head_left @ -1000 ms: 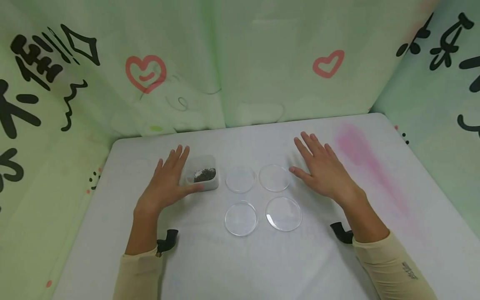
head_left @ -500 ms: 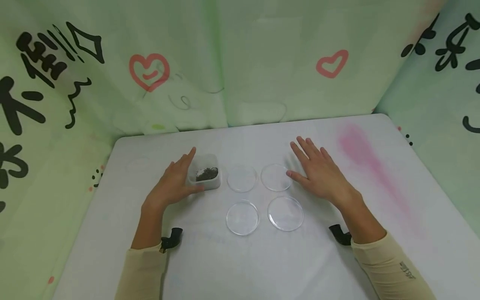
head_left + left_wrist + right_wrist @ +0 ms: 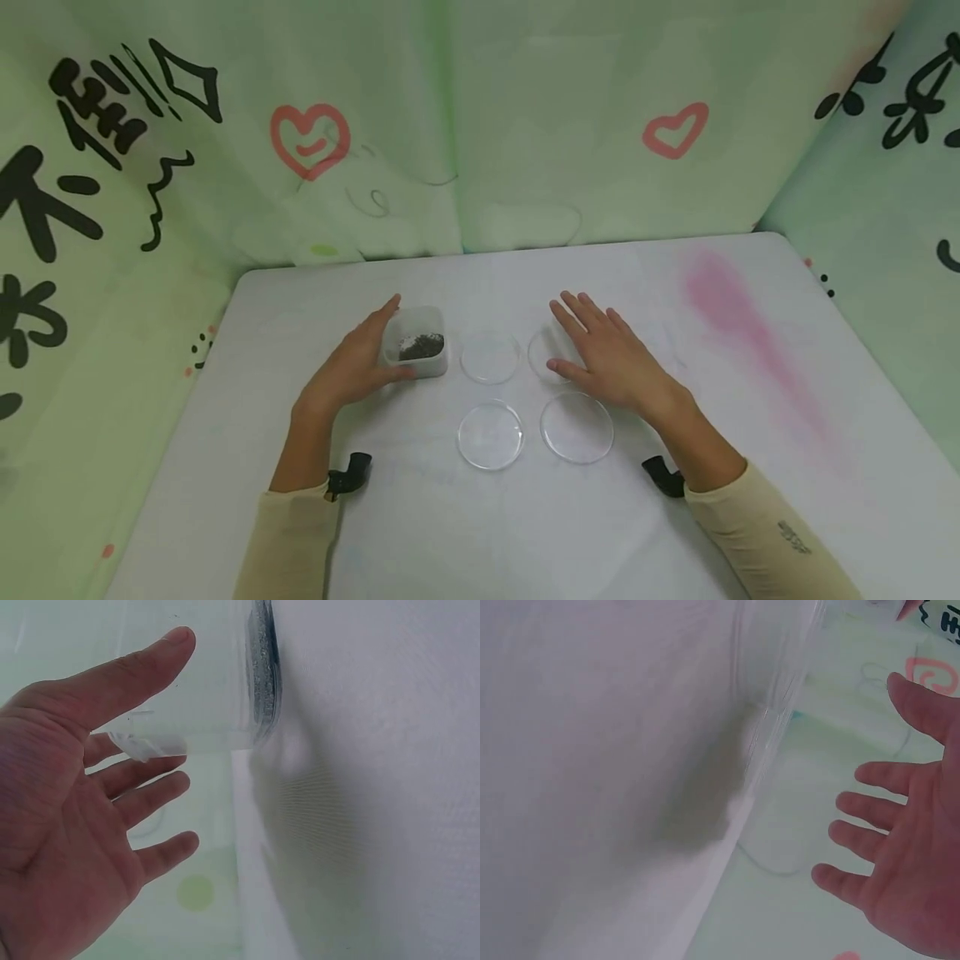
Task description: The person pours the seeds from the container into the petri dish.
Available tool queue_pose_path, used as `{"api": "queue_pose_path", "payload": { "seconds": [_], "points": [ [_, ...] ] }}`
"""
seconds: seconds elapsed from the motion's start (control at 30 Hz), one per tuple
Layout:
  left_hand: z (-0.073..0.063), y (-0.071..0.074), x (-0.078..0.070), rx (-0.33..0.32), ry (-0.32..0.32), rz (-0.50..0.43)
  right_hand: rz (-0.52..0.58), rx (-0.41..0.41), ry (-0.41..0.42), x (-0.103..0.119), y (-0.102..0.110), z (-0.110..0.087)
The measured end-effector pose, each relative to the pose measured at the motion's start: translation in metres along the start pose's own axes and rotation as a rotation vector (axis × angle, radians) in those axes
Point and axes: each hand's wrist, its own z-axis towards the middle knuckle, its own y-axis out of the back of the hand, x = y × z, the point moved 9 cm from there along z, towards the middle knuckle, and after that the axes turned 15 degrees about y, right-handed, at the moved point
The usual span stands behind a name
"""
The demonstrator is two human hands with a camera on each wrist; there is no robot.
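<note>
Your left hand (image 3: 347,368) bracketed tub (image 3: 432,367), fingers straight; right hand (image 3: 611,358) hovered empty, fingers spread; tub looked light, stiff, best held by sides.

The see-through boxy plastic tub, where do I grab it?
Grip the tub by its near and far walls, probably from the left, where the left hand is. It's upright and open-topped, with flat sides, so you'd avoid the dark grainy stuff.

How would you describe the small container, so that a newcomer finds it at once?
On the white tabletop, look beside the person's left hand. There stands a translucent, squarish container. Unlike the four clear round dishes, it holds dark, grainy material.
</note>
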Motion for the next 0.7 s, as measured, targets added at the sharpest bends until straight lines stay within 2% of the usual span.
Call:
{"api": "queue_pose_path", "payload": {
  "seconds": [0.2,0.4,0.5,0.7],
  "points": [
    [0.001,-0.001,0.001,0.005,0.015,-0.074,0.014,0.020,0.068,0.015,-0.002,0.015],
    [-0.001,0.000,0.004,-0.002,0.021,-0.089,0.072,0.035,0.156,0.035,-0.006,0.030],
    [-0.001,0.001,0.005,-0.011,0.026,-0.108,0.118,0.070,0.156,0.040,-0.011,0.037],
    [0.000,0.009,0.000,-0.078,-0.027,-0.183,0.214,0.123,0.143,0.044,-0.018,0.049]
  ]
}}
